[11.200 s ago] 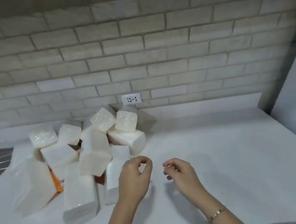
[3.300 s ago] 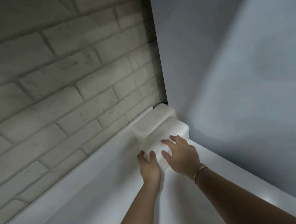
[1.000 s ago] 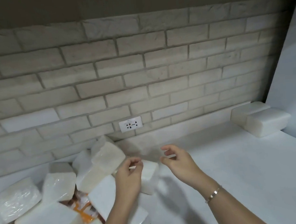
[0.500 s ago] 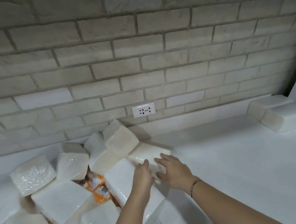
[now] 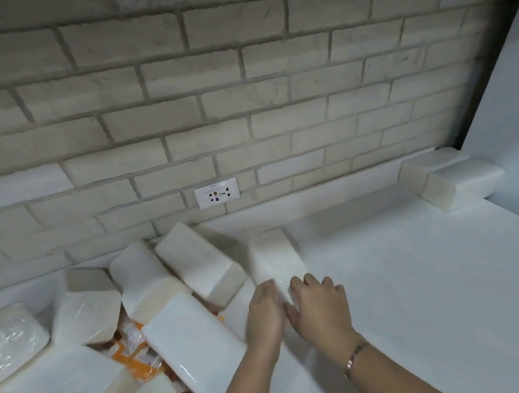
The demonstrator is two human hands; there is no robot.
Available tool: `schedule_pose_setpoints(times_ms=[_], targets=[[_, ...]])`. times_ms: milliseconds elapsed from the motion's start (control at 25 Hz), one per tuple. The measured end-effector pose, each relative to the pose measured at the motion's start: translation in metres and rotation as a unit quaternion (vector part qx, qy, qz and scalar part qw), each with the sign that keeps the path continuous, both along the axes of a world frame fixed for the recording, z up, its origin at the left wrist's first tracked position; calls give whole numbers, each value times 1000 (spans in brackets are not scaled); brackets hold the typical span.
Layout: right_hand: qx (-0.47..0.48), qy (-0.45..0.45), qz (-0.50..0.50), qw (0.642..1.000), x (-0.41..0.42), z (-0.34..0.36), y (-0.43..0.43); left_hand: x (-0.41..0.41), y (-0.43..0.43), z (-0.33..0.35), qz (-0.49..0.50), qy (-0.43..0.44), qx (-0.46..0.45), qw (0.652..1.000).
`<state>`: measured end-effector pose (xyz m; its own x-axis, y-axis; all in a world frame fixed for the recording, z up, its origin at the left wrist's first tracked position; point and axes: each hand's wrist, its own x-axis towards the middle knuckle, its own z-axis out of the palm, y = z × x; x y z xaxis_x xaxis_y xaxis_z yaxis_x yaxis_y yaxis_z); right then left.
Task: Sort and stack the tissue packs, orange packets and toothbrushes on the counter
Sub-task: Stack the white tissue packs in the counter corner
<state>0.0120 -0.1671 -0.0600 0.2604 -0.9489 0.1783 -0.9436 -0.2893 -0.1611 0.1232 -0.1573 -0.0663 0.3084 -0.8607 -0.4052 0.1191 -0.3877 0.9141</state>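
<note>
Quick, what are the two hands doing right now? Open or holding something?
Left hand: against the tissue pack, grip too blurred to tell.
Right hand: fingers curled over the same tissue pack, holding it.

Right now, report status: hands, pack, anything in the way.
Left hand and right hand grip one tissue pack at its near end. Loose pile with orange packets close on its left. Two packs in far right corner.
</note>
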Motion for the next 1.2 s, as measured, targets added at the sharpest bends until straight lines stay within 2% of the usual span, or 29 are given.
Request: schedule_pose_setpoints(times_ms=[160, 320, 480, 560, 600, 680, 760, 880, 1200], targets=[[75, -109, -88, 987, -48, -1, -3, -37, -15, 8, -97, -147, -70, 982], [128, -200, -162, 958, -90, -11, -1, -81, -36, -6, -214, -316, -151, 912], [160, -242, -181, 940, -120, -14, -4, -104, -54, -25, -249, -369, -224, 867], [118, -256, -191, 940, -137, -16, -12, -110, -60, -31, -213, -365, -252, 871], [59, -265, -197, 942, -147, -18, -18, -115, -61, -33, -167, -353, -256, 884], [-39, -261, -185, 947, -162, -21, -30, -123, -59, -35, -58, -294, -206, 931], [-27, -221, -152, 963, -172, -24, -43, -137, -59, -40, -51, -224, -149, 962], [69, -155, -136, 976, -183, -31, -61, -167, -66, -48, -82, -227, -157, 958], [93, -146, -186, 967, -290, -31, -134, -276, -148, -53, -126, -328, -126, 928]])
